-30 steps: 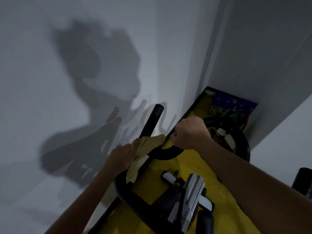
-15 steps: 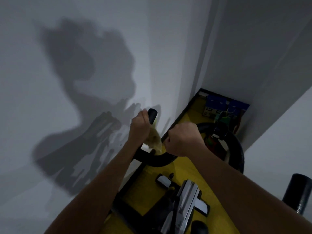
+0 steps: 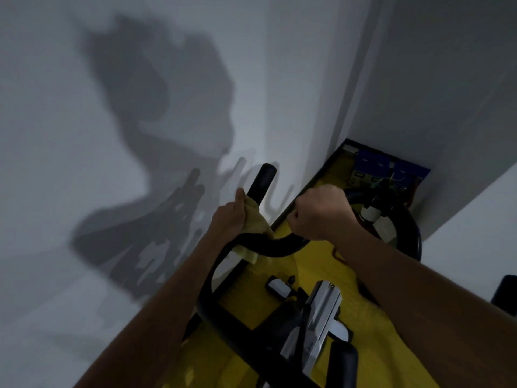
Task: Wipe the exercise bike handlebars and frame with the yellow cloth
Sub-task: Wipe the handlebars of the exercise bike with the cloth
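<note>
The exercise bike's black handlebar (image 3: 261, 183) curves up at the centre, its left horn pointing towards the wall. My left hand (image 3: 228, 218) grips the yellow cloth (image 3: 256, 224), wrapped round the lower part of that horn; a corner of the cloth hangs below the bar. My right hand (image 3: 317, 214) is closed round the handlebar's middle curve to the right. The silver and black frame post (image 3: 319, 312) stands below, between my forearms.
A white wall stands close on the left and a grey wall corner is straight ahead. A yellow floor mat (image 3: 316, 264) lies under the bike. Blue boxes and wires (image 3: 386, 169) sit in the far corner. The black flywheel rim (image 3: 411, 233) is at right.
My left hand with the cloth slid up to the horn's tip, then came back down; the black tip is bare again. My right hand kept its grip.
</note>
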Demonstrator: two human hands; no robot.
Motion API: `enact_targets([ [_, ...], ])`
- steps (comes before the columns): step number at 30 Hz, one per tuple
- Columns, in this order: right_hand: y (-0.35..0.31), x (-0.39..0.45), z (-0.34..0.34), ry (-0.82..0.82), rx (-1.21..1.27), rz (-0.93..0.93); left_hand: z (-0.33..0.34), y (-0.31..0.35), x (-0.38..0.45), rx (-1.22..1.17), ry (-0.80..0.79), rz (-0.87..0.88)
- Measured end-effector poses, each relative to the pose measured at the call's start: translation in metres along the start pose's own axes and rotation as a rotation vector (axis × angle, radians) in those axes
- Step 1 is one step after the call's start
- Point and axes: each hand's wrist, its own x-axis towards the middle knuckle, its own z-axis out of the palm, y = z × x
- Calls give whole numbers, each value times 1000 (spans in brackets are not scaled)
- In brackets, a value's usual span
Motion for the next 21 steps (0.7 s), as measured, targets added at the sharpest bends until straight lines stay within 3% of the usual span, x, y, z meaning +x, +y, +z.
enact_targets([
  [4, 0, 0, 1, -3, -20, 3, -8, -20, -13, 327, -58, 164],
  [7, 0, 0, -1, -10, -23, 0, -20, -43, -26, 484, -3, 302],
  [9, 0, 0, -1, -12, -14, -3, -22, -55, -32, 503, -111, 278],
  [14, 0, 0, 2, 15, -6, -6, -24, -81, -44, 463, -131, 224],
  [17, 0, -1, 4, 20, 0, 7, -22, -63, -49, 361, -110, 168],
  [21, 1, -1, 3, 7, 13, 2, -17, -28, -28, 280, 15, 273],
])
